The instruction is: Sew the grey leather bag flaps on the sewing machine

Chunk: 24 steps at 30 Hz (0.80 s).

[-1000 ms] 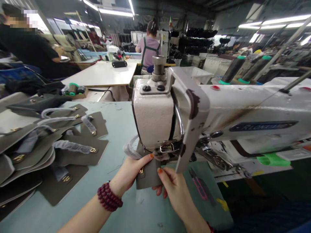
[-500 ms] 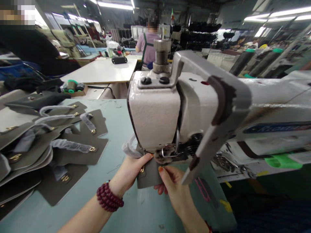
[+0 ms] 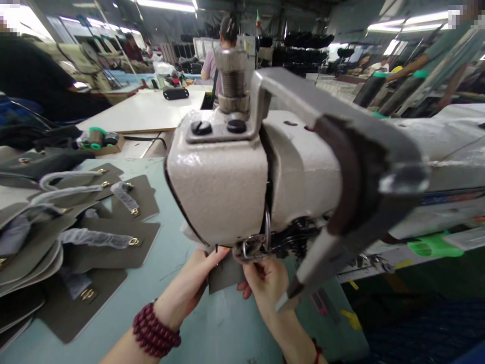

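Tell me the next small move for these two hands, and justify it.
I'd probably ease the gray panel slightly along under the sewing machine, both sides steadied. The left hand holds its left side, the right hand its right edge, and its far end disappears behind the machine.

A flat panel (image 3: 226,279) is set beneath the sewing machine's head (image 3: 217,189); other panels (image 3: 104,259) are heaped leftward, thread snips (image 3: 319,304) laid near the table's (image 3: 223,331) right edge.

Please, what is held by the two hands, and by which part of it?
A flat grey-brown panel: the left hand holds its left side, and the right hand holds its right edge.
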Each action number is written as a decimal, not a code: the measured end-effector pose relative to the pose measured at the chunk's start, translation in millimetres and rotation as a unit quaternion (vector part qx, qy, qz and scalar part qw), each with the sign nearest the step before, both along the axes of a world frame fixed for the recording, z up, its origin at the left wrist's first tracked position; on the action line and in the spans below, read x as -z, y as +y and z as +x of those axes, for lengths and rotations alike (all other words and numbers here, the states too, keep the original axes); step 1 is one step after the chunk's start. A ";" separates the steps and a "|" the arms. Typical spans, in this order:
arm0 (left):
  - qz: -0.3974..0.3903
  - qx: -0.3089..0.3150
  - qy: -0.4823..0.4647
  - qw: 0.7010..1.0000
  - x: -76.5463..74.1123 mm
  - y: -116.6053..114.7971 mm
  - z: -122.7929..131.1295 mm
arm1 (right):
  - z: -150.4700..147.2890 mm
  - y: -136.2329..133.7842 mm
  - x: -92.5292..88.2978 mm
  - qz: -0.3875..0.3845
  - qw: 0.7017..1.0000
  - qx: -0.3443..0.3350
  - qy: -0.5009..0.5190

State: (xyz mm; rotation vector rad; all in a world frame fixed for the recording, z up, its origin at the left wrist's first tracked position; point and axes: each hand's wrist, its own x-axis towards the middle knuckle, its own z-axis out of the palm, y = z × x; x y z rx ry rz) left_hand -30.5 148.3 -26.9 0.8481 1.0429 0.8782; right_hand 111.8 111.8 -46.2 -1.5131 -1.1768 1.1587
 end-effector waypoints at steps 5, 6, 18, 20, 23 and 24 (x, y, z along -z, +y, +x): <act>-0.065 0.050 -0.028 0.996 1.4 -24.1 1.3 | 0.2 -0.3 1.8 0.031 0.999 -0.006 -0.031; -0.060 0.061 -0.041 0.995 0.8 -25.1 3.4 | 0.4 -0.8 1.6 0.032 0.999 -0.006 -0.030; -0.037 0.086 -0.048 0.994 10.3 -12.3 -2.9 | 12.2 -34.1 -3.3 -0.035 0.990 -0.075 0.118; -0.047 0.082 -0.044 0.995 9.9 -12.2 -2.6 | 14.4 -34.9 -2.0 -0.040 0.988 -0.071 0.129; -0.065 0.078 -0.043 0.994 9.8 -11.7 -1.9 | 15.8 -32.1 0.7 -0.036 0.987 -0.065 0.143; -0.067 0.080 -0.044 0.994 10.0 -11.5 -1.8 | 15.5 -30.6 2.0 -0.032 0.987 -0.062 0.148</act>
